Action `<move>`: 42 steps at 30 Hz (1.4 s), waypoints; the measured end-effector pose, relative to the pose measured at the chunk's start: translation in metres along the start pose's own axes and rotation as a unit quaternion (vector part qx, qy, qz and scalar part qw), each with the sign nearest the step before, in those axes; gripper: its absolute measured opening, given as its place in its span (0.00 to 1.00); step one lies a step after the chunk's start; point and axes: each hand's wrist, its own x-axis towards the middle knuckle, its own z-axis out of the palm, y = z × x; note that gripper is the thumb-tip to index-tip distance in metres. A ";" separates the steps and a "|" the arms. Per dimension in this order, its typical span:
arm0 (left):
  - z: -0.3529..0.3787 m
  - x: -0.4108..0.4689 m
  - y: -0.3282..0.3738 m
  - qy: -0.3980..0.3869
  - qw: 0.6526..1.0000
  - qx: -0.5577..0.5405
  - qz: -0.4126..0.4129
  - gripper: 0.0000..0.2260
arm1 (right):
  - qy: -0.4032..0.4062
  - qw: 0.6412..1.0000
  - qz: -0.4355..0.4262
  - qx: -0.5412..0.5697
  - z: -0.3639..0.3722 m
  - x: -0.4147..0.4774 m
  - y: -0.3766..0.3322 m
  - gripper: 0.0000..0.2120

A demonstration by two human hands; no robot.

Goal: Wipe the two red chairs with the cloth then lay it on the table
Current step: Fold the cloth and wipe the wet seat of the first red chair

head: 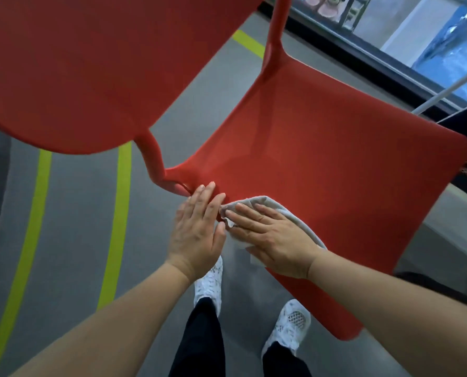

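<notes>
Red chair [322, 148] seen from above, on a grey floor [71, 227] crossed by yellow-green lines [119, 213]; glass wall [428, 36] far right. Right hand [270, 238] flat on the pale cloth [295, 216] at the seat's near-left corner, fingers slightly spread. Left hand [197, 235] just beside it, fingers together, resting on the seat edge. White shoes [289, 326] below.

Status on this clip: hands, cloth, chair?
Right hand flat on cloth, pressing it to chair seat. Left hand open at seat's edge. Nothing in the way.
</notes>
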 end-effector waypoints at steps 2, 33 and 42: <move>0.008 -0.003 0.017 -0.019 1.000 0.003 0.021 0.25 | -0.005 1.000 0.019 0.000 0.006 -0.033 -0.004 0.24; 0.064 0.105 0.132 -0.088 0.981 0.107 0.137 0.24 | 0.161 0.847 0.500 -0.086 -0.069 -0.111 0.190 0.28; 0.029 0.112 0.060 -0.096 0.985 0.114 0.092 0.25 | 0.146 0.889 0.429 -0.062 -0.055 -0.010 0.131 0.30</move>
